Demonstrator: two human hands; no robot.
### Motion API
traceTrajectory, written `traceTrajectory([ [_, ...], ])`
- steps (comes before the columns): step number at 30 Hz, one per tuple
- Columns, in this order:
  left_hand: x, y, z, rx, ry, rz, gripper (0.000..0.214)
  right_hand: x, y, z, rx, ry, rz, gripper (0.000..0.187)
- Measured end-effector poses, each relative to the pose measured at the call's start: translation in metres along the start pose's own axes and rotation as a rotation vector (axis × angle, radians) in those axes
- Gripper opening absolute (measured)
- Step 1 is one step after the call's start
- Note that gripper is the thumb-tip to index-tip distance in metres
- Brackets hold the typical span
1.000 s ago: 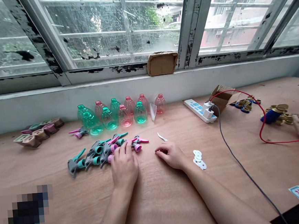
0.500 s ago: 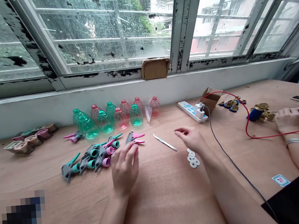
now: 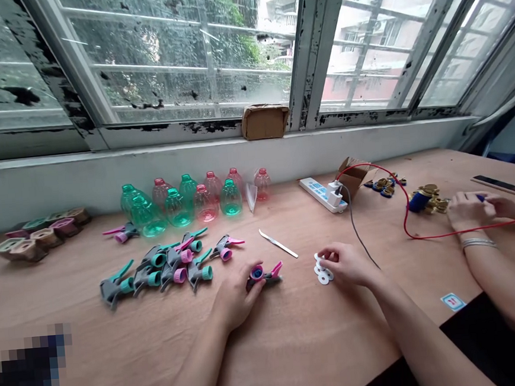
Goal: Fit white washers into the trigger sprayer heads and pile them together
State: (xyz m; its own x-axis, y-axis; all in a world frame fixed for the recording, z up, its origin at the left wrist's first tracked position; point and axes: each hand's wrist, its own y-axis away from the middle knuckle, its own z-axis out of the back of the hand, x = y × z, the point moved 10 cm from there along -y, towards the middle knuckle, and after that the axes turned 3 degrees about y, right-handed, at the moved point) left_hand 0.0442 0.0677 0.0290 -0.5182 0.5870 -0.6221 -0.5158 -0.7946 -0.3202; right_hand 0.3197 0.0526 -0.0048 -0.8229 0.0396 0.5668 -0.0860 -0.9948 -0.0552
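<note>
Pink collar (image 3: 257, 272) up, holds spray head (image 3: 272, 278) in left hand (image 3: 235, 297), likely for access; bends right hand (image 3: 347, 263) over white washers (image 3: 323, 278), pinch unclear.

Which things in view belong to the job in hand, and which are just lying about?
Job in hand:
pink-and-grey trigger sprayer head, in the left hand
white washers, at the right hand
likely also: other sprayer heads, transparent bottles, curved-tip metal tool

Apparently just lying about:
power strip
cardboard box on the sill
phone
blue-bordered card
</note>
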Motion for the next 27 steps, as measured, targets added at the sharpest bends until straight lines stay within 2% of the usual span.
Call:
traceTrajectory([
  [7,0.012,-0.002,-0.001,0.013,0.122,0.120,0.037,-0.012,0.004,-0.002,-0.017,-0.170,-0.081,0.019],
  [10,0.014,-0.003,-0.002,0.018,0.176,0.149,0.037,-0.008,0.007,0.004,-0.017,-0.292,-0.104,0.021],
  [12,0.014,-0.004,-0.002,0.028,0.191,0.151,0.035,0.008,0.009,0.009,-0.029,-0.415,-0.078,0.025],
  [15,0.012,-0.004,-0.002,0.028,0.192,0.144,0.032,0.052,0.013,0.009,-0.036,-0.594,-0.006,0.028],
  [18,0.007,-0.003,-0.003,0.033,0.186,0.094,0.029,0.112,0.017,-0.013,0.061,-0.677,0.129,0.021],
  [20,0.001,-0.002,-0.003,0.027,0.181,0.034,0.027,0.142,0.017,-0.030,0.092,-0.674,0.201,0.014],
  [23,-0.003,0.001,0.001,-0.017,0.155,-0.005,0.028,0.157,0.013,-0.049,0.056,-0.636,0.229,0.007],
  [27,-0.003,0.002,0.001,-0.019,0.124,-0.002,0.034,0.150,0.010,-0.064,0.000,-0.731,0.216,0.007],
])
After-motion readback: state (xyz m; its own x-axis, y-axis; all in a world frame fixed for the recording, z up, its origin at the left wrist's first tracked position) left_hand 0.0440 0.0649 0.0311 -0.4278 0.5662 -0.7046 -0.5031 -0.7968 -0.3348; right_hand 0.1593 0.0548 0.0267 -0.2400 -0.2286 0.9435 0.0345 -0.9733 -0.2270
